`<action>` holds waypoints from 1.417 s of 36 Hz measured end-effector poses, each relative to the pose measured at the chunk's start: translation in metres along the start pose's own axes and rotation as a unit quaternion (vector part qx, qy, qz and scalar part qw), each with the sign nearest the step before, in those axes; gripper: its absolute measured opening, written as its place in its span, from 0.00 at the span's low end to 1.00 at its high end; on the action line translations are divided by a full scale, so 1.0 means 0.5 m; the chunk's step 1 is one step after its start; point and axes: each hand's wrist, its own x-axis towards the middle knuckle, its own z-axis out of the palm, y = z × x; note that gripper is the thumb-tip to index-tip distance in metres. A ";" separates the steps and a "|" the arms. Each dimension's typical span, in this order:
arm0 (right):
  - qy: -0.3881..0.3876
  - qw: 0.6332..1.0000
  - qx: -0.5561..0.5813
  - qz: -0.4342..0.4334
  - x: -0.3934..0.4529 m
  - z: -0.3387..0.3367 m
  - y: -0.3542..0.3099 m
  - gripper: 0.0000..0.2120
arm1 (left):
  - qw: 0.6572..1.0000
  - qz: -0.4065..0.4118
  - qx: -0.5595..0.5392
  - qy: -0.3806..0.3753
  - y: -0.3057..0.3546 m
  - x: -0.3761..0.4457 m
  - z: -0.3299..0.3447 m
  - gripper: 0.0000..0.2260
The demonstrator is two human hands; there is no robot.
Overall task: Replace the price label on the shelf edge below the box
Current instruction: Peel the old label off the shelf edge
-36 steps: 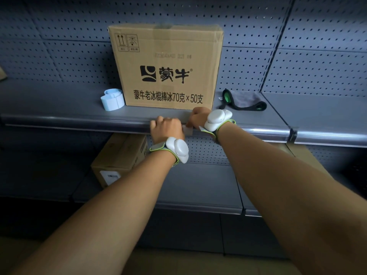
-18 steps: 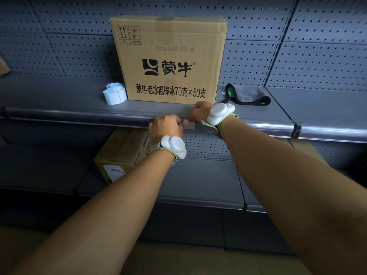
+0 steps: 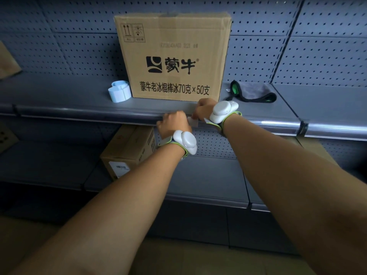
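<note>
The grey metal shelf (image 3: pixel 59 100) stands before a perforated grey back panel (image 3: pixel 258 26); on it the brown cardboard box (image 3: pixel 172 58) reads "蒙牛" and "蒙牛老冰棍棒冰70克×50支"; below, on the shelf edge (image 3: pixel 99 114), the left hand (image 3: pixel 173 124) and right hand (image 3: pixel 203 111), fingers curled, pinch the small pale price label (image 3: pixel 193 122) between them; its print is unreadable.

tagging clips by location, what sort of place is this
Most likely a shop aisle or its stockroom: grey metal shelving backed by pegboard panels, a printed shipping carton on the shelf, and a roll of blank labels beside it.
</note>
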 end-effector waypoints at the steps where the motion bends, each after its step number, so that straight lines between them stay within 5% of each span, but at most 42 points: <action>1: -0.001 1.000 -0.004 0.000 0.000 0.002 0.000 0.10 | 1.000 0.002 0.008 -0.002 0.000 0.001 0.002 0.11; 9: -0.009 0.996 0.082 -0.014 -0.004 -0.003 0.002 0.06 | 1.000 0.010 -0.008 -0.016 -0.006 0.010 0.008 0.12; 18: -0.001 0.999 0.040 0.002 -0.006 0.002 0.002 0.08 | 0.989 0.015 -0.144 0.038 -0.038 -0.003 0.007 0.06; 51: 0.008 0.998 0.065 0.007 -0.016 0.005 0.002 0.09 | 1.000 0.003 -0.007 -0.004 0.005 0.011 0.019 0.14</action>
